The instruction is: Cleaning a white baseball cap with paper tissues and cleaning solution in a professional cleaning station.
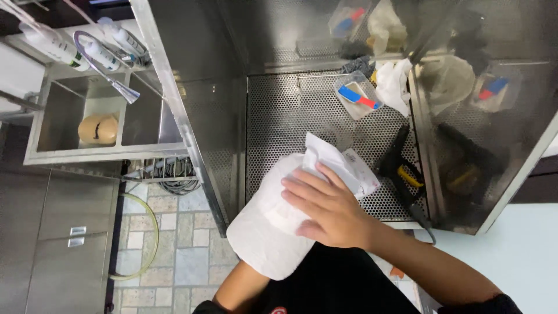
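Note:
A white cap [267,227] sits over the end of my left forearm [241,291], so my left hand is hidden inside it. My right hand [328,209] lies flat on top of the cap with its fingers stretched out, pressing on the fabric. The fingertips reach white paper tags [343,163] that stick out from the cap's far edge. The cap is held just in front of a perforated steel work surface [290,122].
On the perforated surface lie a black and yellow hand tool [402,173], a clear box with a blue and red tool [357,96] and white cloths [395,81]. At left, a steel sink [64,154] holds a tan head form [97,129]; bottles [58,46] stand behind.

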